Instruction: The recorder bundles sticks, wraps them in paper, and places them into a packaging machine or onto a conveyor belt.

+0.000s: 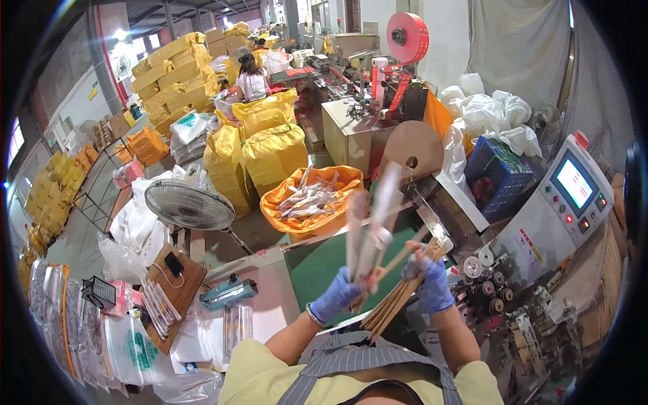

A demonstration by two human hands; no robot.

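Both my hands wear blue gloves and are raised over the green work surface (pixel 316 270). My left hand (pixel 335 295) is closed around long, narrow white-wrapped packets (pixel 368 236), which point upward and are smeared by motion. In my right hand (pixel 434 287) is a bundle of thin brown wooden sticks (pixel 395 305), gripped near its upper end and slanting down to the left. The lower ends of the sticks fan out close to my apron. A few stick ends cross between my two hands; I cannot tell which hand holds them.
Beyond the surface stands an orange sack (pixel 287 219) full of wrapped packets. A fan (pixel 189 202) is at its left. To my right are machine rollers (pixel 487 287) and a control panel (pixel 574 185). A red film reel (pixel 408 38) rises behind. Another person (pixel 251 84) sits farther off.
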